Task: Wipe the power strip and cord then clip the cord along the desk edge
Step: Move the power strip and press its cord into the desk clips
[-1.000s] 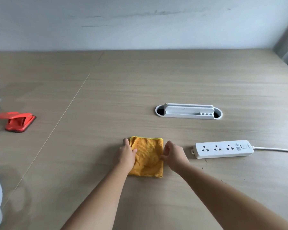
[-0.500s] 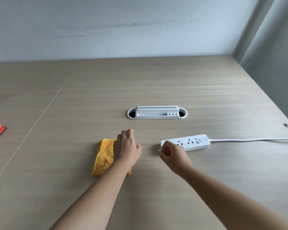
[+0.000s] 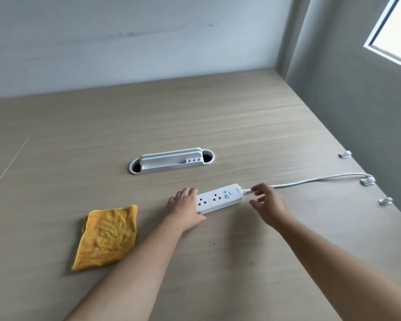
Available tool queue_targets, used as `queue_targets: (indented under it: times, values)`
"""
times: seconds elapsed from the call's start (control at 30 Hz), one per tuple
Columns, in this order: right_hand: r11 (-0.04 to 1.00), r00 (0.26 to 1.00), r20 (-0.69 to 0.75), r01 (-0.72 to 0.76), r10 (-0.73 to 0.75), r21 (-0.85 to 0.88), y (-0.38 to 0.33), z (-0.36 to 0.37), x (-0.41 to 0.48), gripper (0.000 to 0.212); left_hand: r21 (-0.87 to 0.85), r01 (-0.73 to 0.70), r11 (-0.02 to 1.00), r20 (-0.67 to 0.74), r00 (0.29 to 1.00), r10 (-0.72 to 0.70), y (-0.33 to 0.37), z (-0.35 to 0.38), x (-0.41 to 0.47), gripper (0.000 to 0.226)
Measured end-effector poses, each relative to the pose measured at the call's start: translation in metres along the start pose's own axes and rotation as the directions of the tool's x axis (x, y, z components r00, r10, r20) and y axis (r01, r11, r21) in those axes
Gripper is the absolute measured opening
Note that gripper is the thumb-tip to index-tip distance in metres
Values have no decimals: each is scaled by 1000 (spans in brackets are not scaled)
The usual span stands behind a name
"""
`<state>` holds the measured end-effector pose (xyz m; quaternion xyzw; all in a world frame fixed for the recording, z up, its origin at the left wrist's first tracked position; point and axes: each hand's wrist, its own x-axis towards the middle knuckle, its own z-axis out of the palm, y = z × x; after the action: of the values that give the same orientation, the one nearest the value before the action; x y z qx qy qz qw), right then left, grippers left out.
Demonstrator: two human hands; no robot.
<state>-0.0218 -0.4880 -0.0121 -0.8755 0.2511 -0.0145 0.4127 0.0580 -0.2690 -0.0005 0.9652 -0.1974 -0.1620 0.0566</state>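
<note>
A white power strip [image 3: 220,198] lies on the wooden desk [image 3: 218,126]. My left hand [image 3: 183,207] grips its left end, fingers over the top and thumb under the near side. My right hand [image 3: 265,203] hovers at the strip's right end with fingers spread, fingertips near where the white cord [image 3: 310,180] leaves it. The cord runs right to the desk edge. Three small white cord clips [image 3: 367,181] sit along that right edge. A folded yellow cloth [image 3: 107,237] lies flat on the desk to the left, untouched.
A white cable grommet tray [image 3: 171,161] is set into the desk behind the strip. A grey wall borders the desk's right edge, with a window at upper right. Small dark crumbs dot the desk near my right forearm.
My left hand left the cloth and moved right onto the power strip's left end. My right hand moved from the strip's left end to its right end. The view swung right.
</note>
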Motion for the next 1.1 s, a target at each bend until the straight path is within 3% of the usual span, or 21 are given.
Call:
queue_targets:
  times: [0.1, 0.23, 0.33, 0.53, 0.73, 0.8, 0.87, 0.97, 1.03, 1.1]
  values:
    - [995, 999, 28, 36, -34, -92, 0, 5, 13, 39, -20, -19, 1000, -7, 1000, 19, 3, 1, 7, 71]
    - [985, 1000, -4, 23, -24, -171, 0, 14, 21, 32, -35, -36, 999, 8, 999, 36, 9, 2, 16, 59]
    - [986, 998, -64, 18, -29, -164, -2, 17, 23, 19, 8, -41, 999, 9, 999, 41, 12, -1, 20, 53]
    - [986, 998, -51, 34, -42, -162, -1, 10, 24, 13, 113, -75, 991, -10, 997, 77, 16, -4, 17, 48]
    - [991, 994, -104, 5, -19, -135, 6, 3, 16, 27, 43, -55, 998, -47, 997, 57, 20, -9, 3, 48]
    - [999, 976, -211, -48, 49, 13, 5, -1, 10, 36, -43, -19, 999, -56, 998, 16, 25, -10, -5, 46]
    - [954, 944, -264, -123, 198, 275, 2, -5, 0, 40, -129, 13, 992, -38, 999, -18, 32, -10, -14, 44]
    - [727, 955, 43, -253, 294, 639, 1, -10, -17, 34, -228, 40, 973, 4, 999, -40, 48, -9, -27, 41]
    - [661, 950, 228, -312, 212, 683, 2, -19, -29, 30, -255, 38, 966, 26, 999, -33, 61, -10, -33, 42]
    - [647, 946, 282, -316, 159, 694, 3, -27, -40, 29, -260, 18, 966, 44, 999, -7, 74, -12, -40, 42]
